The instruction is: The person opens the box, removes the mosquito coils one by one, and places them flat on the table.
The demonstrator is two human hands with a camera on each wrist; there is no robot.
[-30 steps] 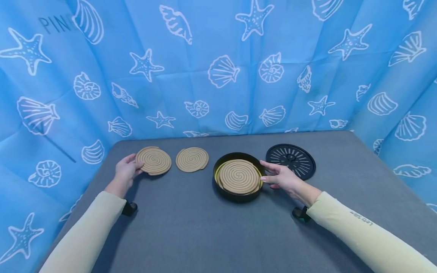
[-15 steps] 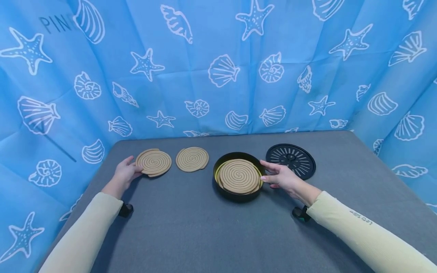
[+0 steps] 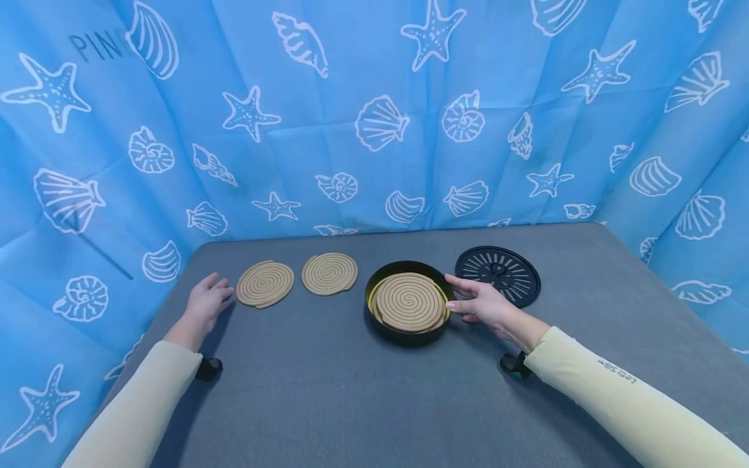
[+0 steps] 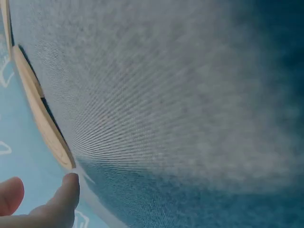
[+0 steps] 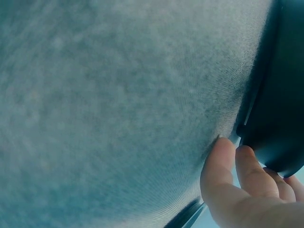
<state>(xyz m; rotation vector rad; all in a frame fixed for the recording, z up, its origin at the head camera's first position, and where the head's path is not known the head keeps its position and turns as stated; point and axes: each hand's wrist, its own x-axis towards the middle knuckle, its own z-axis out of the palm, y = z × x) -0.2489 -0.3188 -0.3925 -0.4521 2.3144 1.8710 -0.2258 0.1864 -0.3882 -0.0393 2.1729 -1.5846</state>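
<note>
My left hand (image 3: 206, 303) is held off the cloth at the left with its fingers loosely spread, holding nothing. Just beyond its fingertips lies a tan mosquito coil (image 3: 266, 284), flat on the table; a thin gap parts them in the left wrist view. A second mosquito coil (image 3: 329, 273) lies to the right of it. In the middle stands a round black tin (image 3: 404, 339) with a yellowish inner edge, and mosquito coils (image 3: 411, 302) are stacked inside. My right hand (image 3: 488, 305) touches the tin's right side with extended fingers (image 5: 254, 173).
A black slotted lid (image 3: 521, 281) lies behind and right of the tin, partly behind the right hand. Grey cloth (image 3: 351, 396) covers the table. A blue curtain (image 3: 328, 143) with shell prints hangs along the back and sides.
The left hand has let go of the left mosquito coil and drawn back toward the lower left. That coil now lies flat on the table. The right hand stays at the tin.
</note>
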